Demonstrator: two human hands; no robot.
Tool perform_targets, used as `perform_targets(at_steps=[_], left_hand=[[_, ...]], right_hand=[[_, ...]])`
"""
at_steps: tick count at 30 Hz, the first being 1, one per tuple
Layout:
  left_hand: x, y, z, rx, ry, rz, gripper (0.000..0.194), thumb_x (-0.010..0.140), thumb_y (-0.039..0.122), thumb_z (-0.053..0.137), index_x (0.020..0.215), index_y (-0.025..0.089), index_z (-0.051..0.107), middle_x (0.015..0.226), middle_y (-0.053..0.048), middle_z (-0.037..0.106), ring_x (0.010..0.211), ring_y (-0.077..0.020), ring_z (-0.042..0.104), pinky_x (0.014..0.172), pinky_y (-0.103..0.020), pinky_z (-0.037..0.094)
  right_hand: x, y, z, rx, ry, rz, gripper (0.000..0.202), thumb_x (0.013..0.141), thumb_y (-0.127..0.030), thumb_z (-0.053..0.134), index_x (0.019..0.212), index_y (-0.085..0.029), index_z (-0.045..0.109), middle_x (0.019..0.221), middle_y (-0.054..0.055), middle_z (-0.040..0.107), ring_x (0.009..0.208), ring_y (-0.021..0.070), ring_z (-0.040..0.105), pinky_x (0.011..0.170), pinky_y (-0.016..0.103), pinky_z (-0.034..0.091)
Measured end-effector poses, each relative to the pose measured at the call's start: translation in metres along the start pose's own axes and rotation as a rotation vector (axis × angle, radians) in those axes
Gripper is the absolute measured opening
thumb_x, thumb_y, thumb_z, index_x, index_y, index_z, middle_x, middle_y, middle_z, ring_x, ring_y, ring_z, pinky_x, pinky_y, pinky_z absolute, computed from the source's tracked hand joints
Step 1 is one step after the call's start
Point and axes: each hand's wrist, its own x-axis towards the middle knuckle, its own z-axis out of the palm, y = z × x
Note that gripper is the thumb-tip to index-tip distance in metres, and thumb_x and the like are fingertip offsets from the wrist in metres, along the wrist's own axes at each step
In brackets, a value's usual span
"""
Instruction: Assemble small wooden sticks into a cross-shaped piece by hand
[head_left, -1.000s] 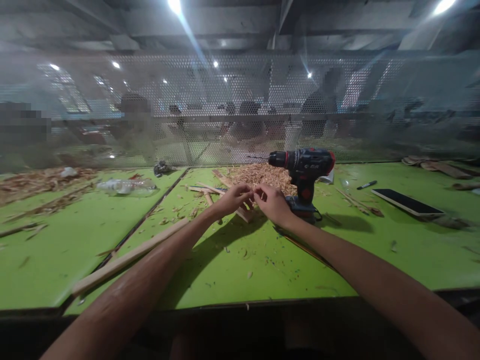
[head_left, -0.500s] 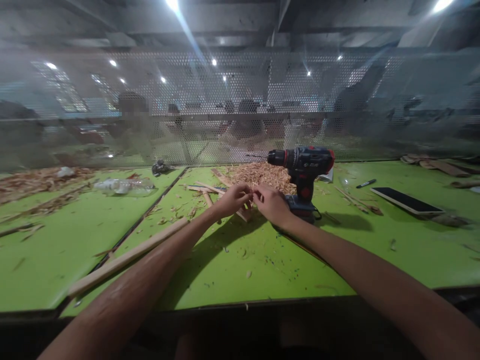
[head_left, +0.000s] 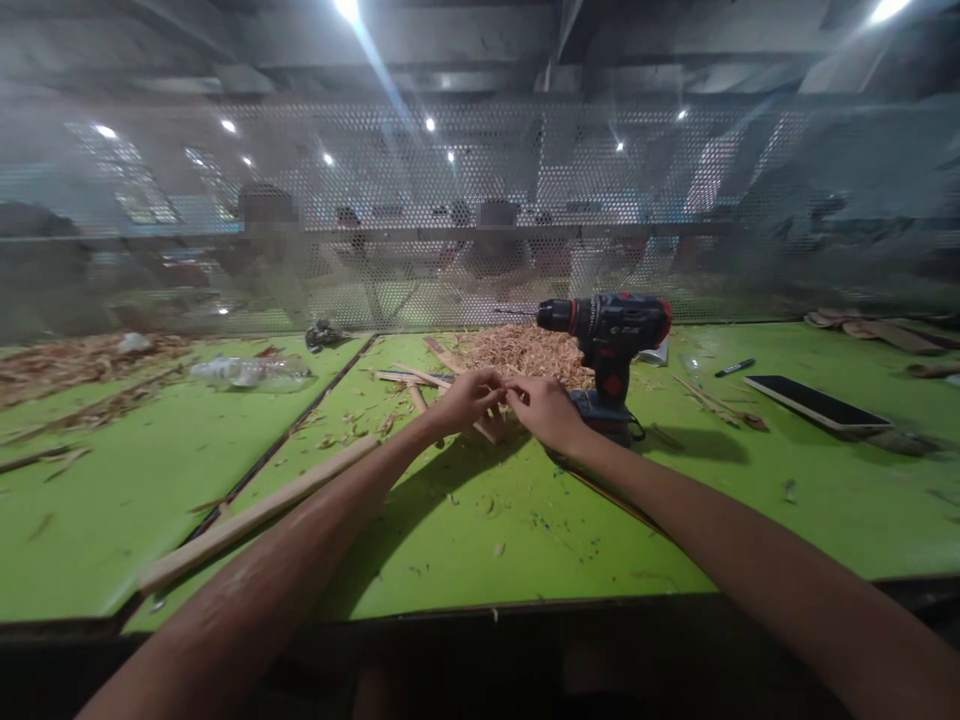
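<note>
My left hand [head_left: 474, 398] and my right hand [head_left: 541, 408] meet at the fingertips above the green table [head_left: 465, 540]. Both are closed in a pinch, and whatever sits between the fingers is too small to make out. Just right of my right hand a cordless drill [head_left: 616, 335] stands upright on its battery, its thin bit pointing left. Behind my hands lies a heap of wood shavings [head_left: 525, 350]. Several wooden strips [head_left: 416, 398] lie beside and under my left hand. A longer wooden stick [head_left: 262, 510] rests along my left forearm.
A clear plastic bottle [head_left: 251, 372] lies on the left, near more shavings [head_left: 75, 370]. To the right are a black-topped flat slab [head_left: 817, 400], a pen [head_left: 735, 368] and thin sticks [head_left: 705, 400]. A perforated metal screen [head_left: 450, 260] closes off the back, with people beyond it.
</note>
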Motion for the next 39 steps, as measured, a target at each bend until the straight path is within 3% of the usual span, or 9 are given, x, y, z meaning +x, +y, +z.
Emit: perform_targets(at_steps=[11,19,26,39], left_hand=[[0.004,-0.009,-0.004,0.026,-0.01,0.012,0.016,0.11,0.023,0.08,0.1,0.015,0.071,0.085,-0.004,0.078,0.072,-0.0136,0.079,0.067,-0.023,0.066],[0.002,-0.005,-0.002,0.008,-0.02,-0.045,0.015,0.113,0.018,0.076,0.1,0.014,0.07,0.079,-0.001,0.075,0.07,-0.0137,0.08,0.065,-0.023,0.067],[-0.003,0.004,-0.004,0.022,-0.038,-0.028,0.012,0.112,0.016,0.076,0.102,0.014,0.072,0.087,-0.003,0.077,0.075,-0.0141,0.081,0.07,-0.024,0.069],[-0.002,0.004,-0.005,-0.014,-0.011,-0.061,0.019,0.109,0.028,0.085,0.101,0.013,0.075,0.089,-0.004,0.079,0.074,-0.0144,0.081,0.068,-0.025,0.069]], right_hand=[[0.002,-0.003,-0.003,-0.002,-0.055,0.061,0.025,0.11,-0.009,0.067,0.106,-0.018,0.09,0.096,0.01,0.088,0.087,0.0225,0.076,0.084,0.031,0.05],[0.002,-0.007,-0.004,-0.037,-0.052,0.064,0.022,0.107,-0.008,0.069,0.098,-0.019,0.086,0.09,0.007,0.084,0.082,0.0209,0.07,0.082,0.03,0.046],[0.002,-0.012,-0.006,-0.054,-0.032,0.102,0.017,0.106,-0.01,0.071,0.099,-0.016,0.085,0.093,0.01,0.085,0.085,0.0228,0.071,0.081,0.031,0.044],[0.001,-0.009,-0.004,-0.059,-0.043,0.056,0.019,0.106,-0.006,0.069,0.099,-0.016,0.083,0.095,0.01,0.085,0.085,0.0221,0.073,0.082,0.031,0.047]])
